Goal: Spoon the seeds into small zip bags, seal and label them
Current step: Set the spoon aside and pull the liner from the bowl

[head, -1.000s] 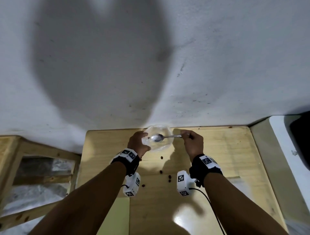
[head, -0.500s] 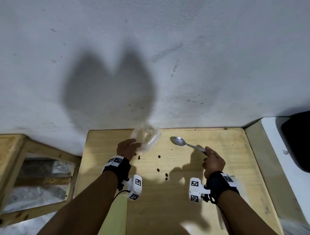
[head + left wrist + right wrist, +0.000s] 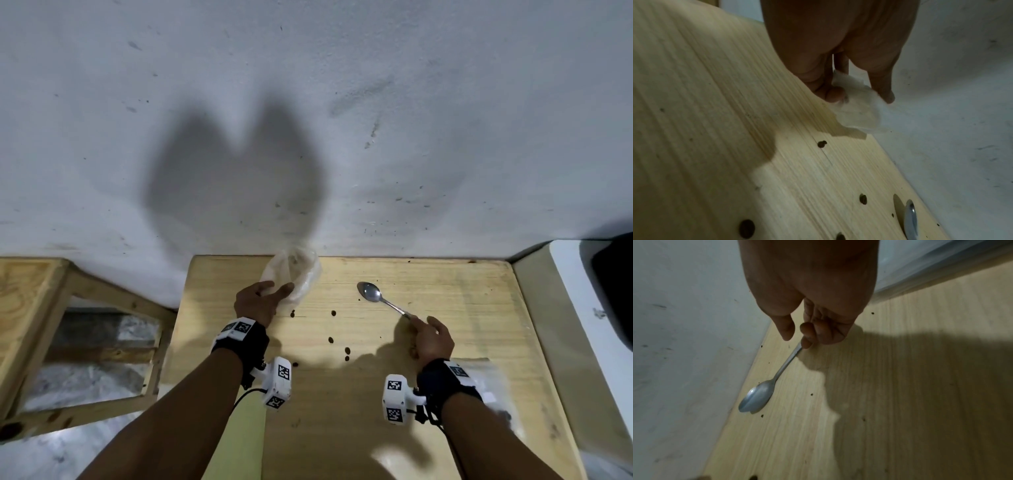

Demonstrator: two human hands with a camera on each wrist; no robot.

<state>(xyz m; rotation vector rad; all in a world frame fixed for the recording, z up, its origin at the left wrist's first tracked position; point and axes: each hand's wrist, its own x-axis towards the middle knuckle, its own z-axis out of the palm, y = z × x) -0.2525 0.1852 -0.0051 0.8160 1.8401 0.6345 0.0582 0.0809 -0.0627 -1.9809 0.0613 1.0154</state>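
My left hand (image 3: 277, 289) pinches the lower edge of a crumpled clear plastic bag (image 3: 294, 274) at the back of the wooden table (image 3: 462, 291), close to the wall. The left wrist view shows thumb and fingers closed on the bag (image 3: 857, 112). My right hand (image 3: 421, 323) holds the end of a metal spoon's handle; the empty spoon (image 3: 369, 292) lies with its bowl on the table. In the right wrist view curled fingers (image 3: 807, 340) sit on the handle of the spoon (image 3: 756, 400), the thumb a little apart. Several dark seeds (image 3: 331, 340) lie scattered between the hands.
A flat clear zip bag (image 3: 479, 371) lies on the table under my right wrist. A wooden frame (image 3: 34, 308) stands to the left of the table and a white unit (image 3: 582, 308) to the right. The grey wall (image 3: 308, 137) closes the far edge.
The spoon came out of the bag and moved right and down until its bowl lay on the table. The left hand carried the bag left, so the hands are apart.
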